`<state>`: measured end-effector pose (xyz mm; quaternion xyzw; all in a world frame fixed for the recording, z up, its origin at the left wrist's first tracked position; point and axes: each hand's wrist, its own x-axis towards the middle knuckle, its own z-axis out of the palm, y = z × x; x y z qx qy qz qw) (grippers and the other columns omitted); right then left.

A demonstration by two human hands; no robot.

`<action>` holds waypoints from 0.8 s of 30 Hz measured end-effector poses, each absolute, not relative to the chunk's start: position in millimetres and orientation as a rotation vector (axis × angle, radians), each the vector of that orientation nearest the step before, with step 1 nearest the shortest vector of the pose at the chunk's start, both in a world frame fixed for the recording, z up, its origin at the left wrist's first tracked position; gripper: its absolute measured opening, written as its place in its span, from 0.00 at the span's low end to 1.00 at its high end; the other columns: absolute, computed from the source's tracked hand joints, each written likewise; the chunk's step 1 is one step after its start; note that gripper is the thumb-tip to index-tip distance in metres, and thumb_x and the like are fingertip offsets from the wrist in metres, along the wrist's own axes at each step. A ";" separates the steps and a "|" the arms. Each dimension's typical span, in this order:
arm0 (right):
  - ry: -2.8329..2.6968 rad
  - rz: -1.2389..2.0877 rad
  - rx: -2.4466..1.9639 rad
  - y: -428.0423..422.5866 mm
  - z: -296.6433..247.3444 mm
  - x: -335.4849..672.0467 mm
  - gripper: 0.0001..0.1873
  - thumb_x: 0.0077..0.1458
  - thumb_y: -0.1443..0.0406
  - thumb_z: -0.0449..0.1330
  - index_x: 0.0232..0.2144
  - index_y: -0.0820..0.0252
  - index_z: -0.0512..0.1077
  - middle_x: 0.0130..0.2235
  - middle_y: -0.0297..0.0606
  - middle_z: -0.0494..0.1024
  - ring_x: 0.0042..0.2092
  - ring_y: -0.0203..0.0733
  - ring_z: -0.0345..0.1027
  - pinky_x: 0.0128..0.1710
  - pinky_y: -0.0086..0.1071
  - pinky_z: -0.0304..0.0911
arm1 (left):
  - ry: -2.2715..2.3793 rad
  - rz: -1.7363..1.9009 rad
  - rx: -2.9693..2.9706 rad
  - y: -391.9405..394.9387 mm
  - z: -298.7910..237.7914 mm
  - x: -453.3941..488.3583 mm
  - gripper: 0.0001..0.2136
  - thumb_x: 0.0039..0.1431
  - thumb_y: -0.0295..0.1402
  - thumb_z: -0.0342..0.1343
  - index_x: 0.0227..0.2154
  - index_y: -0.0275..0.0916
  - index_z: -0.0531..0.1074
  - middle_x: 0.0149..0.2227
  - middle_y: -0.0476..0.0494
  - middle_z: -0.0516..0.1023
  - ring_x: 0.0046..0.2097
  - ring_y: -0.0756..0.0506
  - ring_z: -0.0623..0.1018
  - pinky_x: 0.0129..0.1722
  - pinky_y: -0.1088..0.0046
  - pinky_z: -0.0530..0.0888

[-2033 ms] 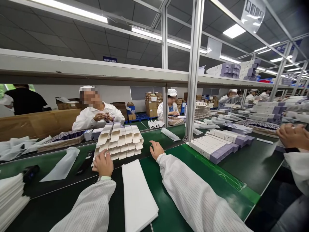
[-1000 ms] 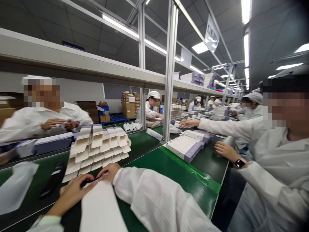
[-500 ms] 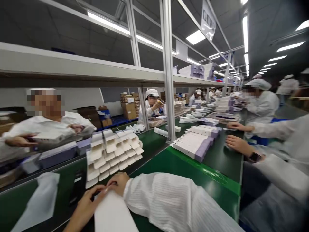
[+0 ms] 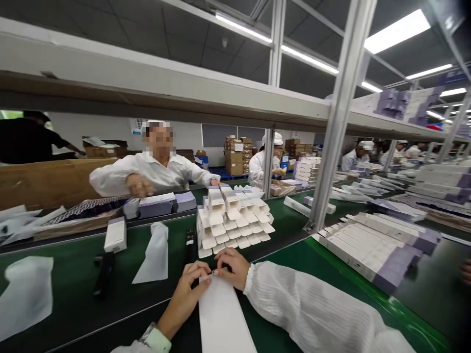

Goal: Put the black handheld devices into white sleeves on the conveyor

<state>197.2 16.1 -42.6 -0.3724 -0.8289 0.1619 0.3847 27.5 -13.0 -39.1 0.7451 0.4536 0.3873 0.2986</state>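
Note:
My left hand (image 4: 187, 289) and my right hand (image 4: 231, 267) meet at the far end of a long white sleeve-like bag (image 4: 222, 318) lying on the green table. Both pinch its top edge with curled fingers. Just beyond my hands stands a stack of open white cartons (image 4: 233, 220) with their flaps up. A black stick-shaped item (image 4: 190, 245) lies left of the stack on the belt.
White bags (image 4: 154, 255) and a small white box (image 4: 115, 234) ride the green belt (image 4: 73, 274). A row of white and purple boxes (image 4: 379, 245) lies right of a metal post (image 4: 331, 147). A person (image 4: 147, 171) opposite reaches over purple boxes (image 4: 162, 203). A shelf runs overhead.
My view swung right toward a neighbouring person and back to the front. My hands came together from the carton stack onto the end of the white bag. The person opposite set boxes down.

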 end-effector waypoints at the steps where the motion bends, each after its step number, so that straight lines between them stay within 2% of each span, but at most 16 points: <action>1: -2.113 0.374 -0.918 19.0 -32.7 193.4 0.07 0.50 0.62 0.53 0.26 0.59 0.67 0.36 0.38 0.69 0.42 0.37 0.61 0.43 0.30 0.56 | 1.194 1.040 2.003 -14.6 -38.5 29.1 0.11 0.50 0.40 0.50 0.19 0.41 0.65 0.36 0.45 0.69 0.44 0.43 0.64 0.44 0.67 0.64; 4: -2.165 0.293 -0.886 40.7 -4.6 166.9 0.09 0.54 0.65 0.46 0.32 0.58 0.66 0.34 0.36 0.69 0.40 0.35 0.62 0.41 0.29 0.57 | 1.190 1.010 2.079 -18.6 -37.9 33.8 0.11 0.51 0.38 0.49 0.17 0.41 0.63 0.31 0.45 0.69 0.41 0.43 0.64 0.41 0.67 0.64; 6: -2.226 0.256 -1.038 64.8 4.1 141.0 0.10 0.54 0.65 0.46 0.33 0.58 0.66 0.34 0.38 0.70 0.38 0.37 0.64 0.39 0.31 0.58 | 1.185 0.961 2.100 -19.7 -38.5 35.6 0.12 0.52 0.38 0.48 0.17 0.41 0.62 0.28 0.45 0.68 0.38 0.43 0.64 0.39 0.67 0.63; 9: -2.200 0.249 -1.509 101.9 -2.9 103.8 0.14 0.49 0.63 0.52 0.38 0.64 0.66 0.38 0.49 0.70 0.40 0.49 0.65 0.36 0.40 0.59 | 1.156 0.908 2.083 -19.1 -39.7 36.1 0.13 0.52 0.40 0.48 0.17 0.40 0.63 0.25 0.46 0.67 0.36 0.44 0.64 0.40 0.67 0.63; 12: -2.096 0.293 -1.763 122.9 -22.0 80.4 0.23 0.47 0.65 0.55 0.46 0.72 0.61 0.41 0.61 0.67 0.42 0.58 0.64 0.34 0.47 0.58 | 1.100 0.887 1.998 -17.5 -39.5 35.2 0.11 0.52 0.41 0.48 0.22 0.41 0.67 0.30 0.46 0.68 0.38 0.45 0.66 0.41 0.69 0.63; 15: -2.033 0.289 -1.831 127.0 -34.7 75.6 0.22 0.51 0.70 0.48 0.50 0.62 0.57 0.42 0.60 0.67 0.41 0.58 0.64 0.33 0.49 0.57 | 1.068 0.868 1.912 -16.3 -38.5 34.2 0.10 0.52 0.41 0.48 0.27 0.42 0.69 0.35 0.45 0.68 0.42 0.45 0.65 0.43 0.71 0.63; 17: -2.040 0.301 -1.826 125.1 -36.4 80.6 0.27 0.48 0.70 0.53 0.52 0.54 0.54 0.42 0.56 0.68 0.41 0.58 0.65 0.33 0.49 0.57 | 1.107 0.857 1.901 -15.8 -38.3 33.9 0.10 0.52 0.42 0.47 0.28 0.42 0.69 0.34 0.45 0.68 0.42 0.45 0.66 0.42 0.71 0.63; 18: -2.058 0.324 -1.806 123.5 -35.9 84.7 0.33 0.44 0.70 0.57 0.53 0.52 0.52 0.43 0.56 0.67 0.42 0.58 0.64 0.33 0.49 0.57 | 1.134 0.854 1.911 -15.6 -38.3 33.8 0.11 0.52 0.42 0.47 0.28 0.42 0.69 0.32 0.46 0.68 0.40 0.45 0.66 0.41 0.71 0.63; 21: -2.138 0.415 -1.678 117.8 -33.4 99.4 0.47 0.33 0.71 0.63 0.56 0.53 0.47 0.45 0.56 0.66 0.44 0.60 0.62 0.37 0.50 0.57 | 1.182 0.859 1.972 -15.7 -38.1 34.2 0.12 0.53 0.43 0.46 0.28 0.41 0.68 0.29 0.47 0.67 0.36 0.46 0.66 0.36 0.72 0.63; 24: -2.208 0.472 -1.501 113.3 -31.0 115.3 0.49 0.31 0.71 0.64 0.56 0.56 0.47 0.46 0.57 0.65 0.43 0.61 0.62 0.38 0.50 0.57 | 1.180 0.878 2.016 -16.9 -36.5 34.6 0.12 0.53 0.43 0.46 0.27 0.41 0.68 0.29 0.47 0.68 0.35 0.46 0.65 0.35 0.72 0.63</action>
